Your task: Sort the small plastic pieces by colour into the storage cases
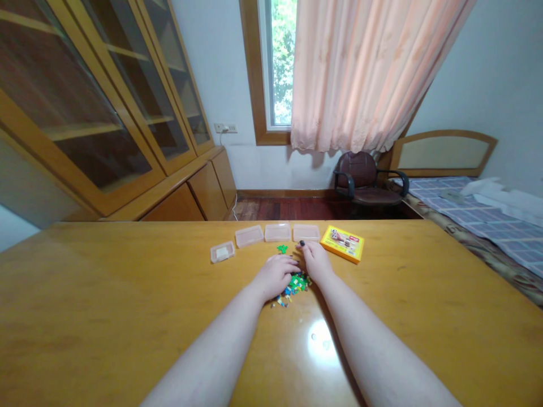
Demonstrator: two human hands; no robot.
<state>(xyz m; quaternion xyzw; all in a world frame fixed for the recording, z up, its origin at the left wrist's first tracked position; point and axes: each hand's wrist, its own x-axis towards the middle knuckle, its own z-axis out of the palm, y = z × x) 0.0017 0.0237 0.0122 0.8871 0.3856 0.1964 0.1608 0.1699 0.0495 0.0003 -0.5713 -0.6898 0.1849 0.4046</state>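
A heap of small toy bricks [298, 282], mostly green with blue, white, yellow and brown ones, lies on the wooden table. My left hand [276, 276] rests at the heap's left and far side, its fingers spread to the right over the bricks. Across from it, my right hand [317, 261] reaches in from the right with bent fingers loosely apart. A small black spot shows at its foremost fingertip; whether it is a nail or a brick is unclear. Just beyond my left hand sits a separate small green cluster [282, 249]. The undersides of both hands are hidden.
Three clear plastic trays [278, 232] stand in a row beyond my hands. A smaller clear box [222, 252] with something white inside is to their left. At the right lies a yellow box [343, 243]. Past the table's far edge stands an office chair [360, 176].
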